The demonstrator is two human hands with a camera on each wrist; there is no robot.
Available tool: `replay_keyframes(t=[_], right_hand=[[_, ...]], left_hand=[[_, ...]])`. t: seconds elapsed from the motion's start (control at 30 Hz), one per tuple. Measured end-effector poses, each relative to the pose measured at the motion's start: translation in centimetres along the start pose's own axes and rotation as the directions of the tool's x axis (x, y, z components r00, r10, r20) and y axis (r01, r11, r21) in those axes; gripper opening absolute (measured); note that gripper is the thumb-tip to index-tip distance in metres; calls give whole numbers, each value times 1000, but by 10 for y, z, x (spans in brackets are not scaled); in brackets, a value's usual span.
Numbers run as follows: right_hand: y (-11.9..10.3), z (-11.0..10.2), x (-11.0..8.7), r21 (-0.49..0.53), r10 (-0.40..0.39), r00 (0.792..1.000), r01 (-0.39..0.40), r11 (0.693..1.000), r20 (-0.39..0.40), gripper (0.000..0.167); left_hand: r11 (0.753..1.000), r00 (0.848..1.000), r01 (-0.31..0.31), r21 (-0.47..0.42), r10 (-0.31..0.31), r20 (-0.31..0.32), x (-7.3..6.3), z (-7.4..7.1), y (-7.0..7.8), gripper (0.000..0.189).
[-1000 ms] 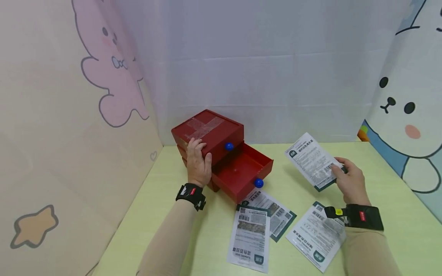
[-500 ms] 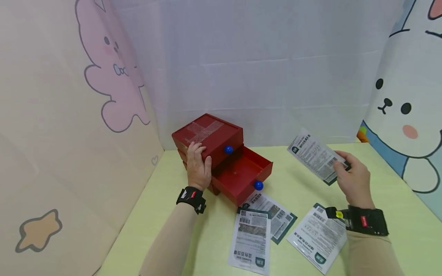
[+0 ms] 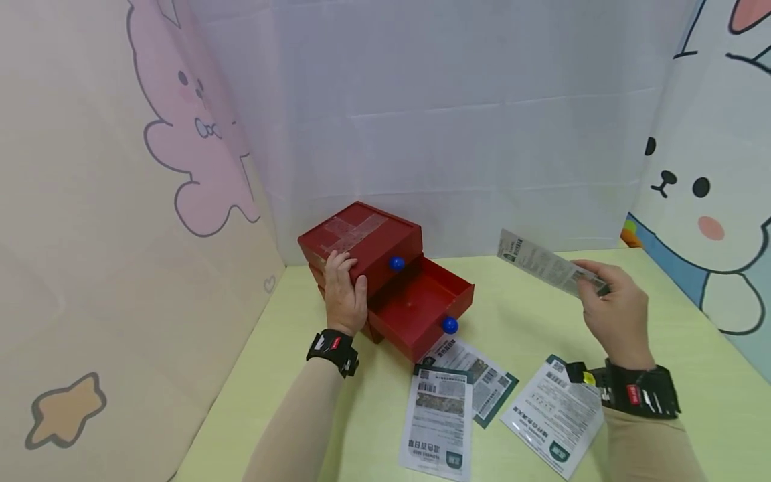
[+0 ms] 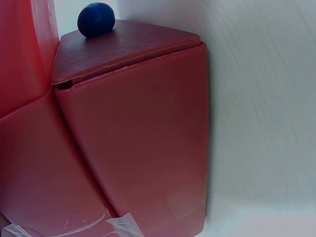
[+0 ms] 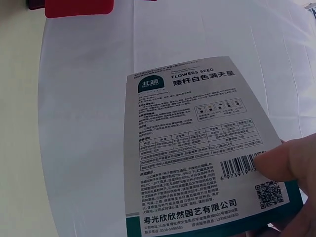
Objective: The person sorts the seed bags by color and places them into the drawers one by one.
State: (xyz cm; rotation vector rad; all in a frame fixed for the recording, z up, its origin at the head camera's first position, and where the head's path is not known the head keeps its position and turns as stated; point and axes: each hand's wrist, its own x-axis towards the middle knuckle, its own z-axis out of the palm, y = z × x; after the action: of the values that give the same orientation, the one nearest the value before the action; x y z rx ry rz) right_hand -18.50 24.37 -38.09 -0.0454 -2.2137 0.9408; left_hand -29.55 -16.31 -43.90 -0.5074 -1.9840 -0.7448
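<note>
A red chest of stacked drawers stands on the table, tape across its top. Its middle drawer is pulled out, and no contents show inside. My left hand rests against the chest's left side, fingers at the top edge and thumb lower down. From the left wrist, the chest's side and a blue knob fill much of the view. My right hand holds a flower seed packet by one end, tilted almost edge-on, above the table. Its printed side faces the right wrist camera, thumb near the barcode.
Two seed packets lie overlapping before the drawer: a near one and one partly under the drawer. Another packet lies below my right hand. Behind the table hangs a white cloth; printed sheets flank both sides.
My right hand has tipped the seed packet from facing up to nearly edge-on, moving slightly up. My left hand keeps its place on the chest, and the drawer stays pulled out.
</note>
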Motion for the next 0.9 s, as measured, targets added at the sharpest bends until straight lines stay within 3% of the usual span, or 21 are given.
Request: replay_keyframes(t=[0.13,0.3,0.57,0.73,0.9], right_hand=[[-4,4,-2,-7,-78,997,77,997,-28,26],[-8,6,-5,5,-111,994,111,994,-11,25],[-14,7,-7,4,-109,994,109,994,7,25],[-17,8,-7,13,-117,993,117,993,0,25],[-19,8,-6,23,-135,991,135,991,-6,24]], left_hand=[[1000,1000,9,5,-9,7,-1,-2,0,38],[1000,999,27,14,-27,39,-3,-6,1,39],[998,982,23,58,-33,186,5,-21,2,44],[995,963,-14,103,-14,268,20,-36,2,43],[992,944,-81,94,46,327,48,-51,7,37]])
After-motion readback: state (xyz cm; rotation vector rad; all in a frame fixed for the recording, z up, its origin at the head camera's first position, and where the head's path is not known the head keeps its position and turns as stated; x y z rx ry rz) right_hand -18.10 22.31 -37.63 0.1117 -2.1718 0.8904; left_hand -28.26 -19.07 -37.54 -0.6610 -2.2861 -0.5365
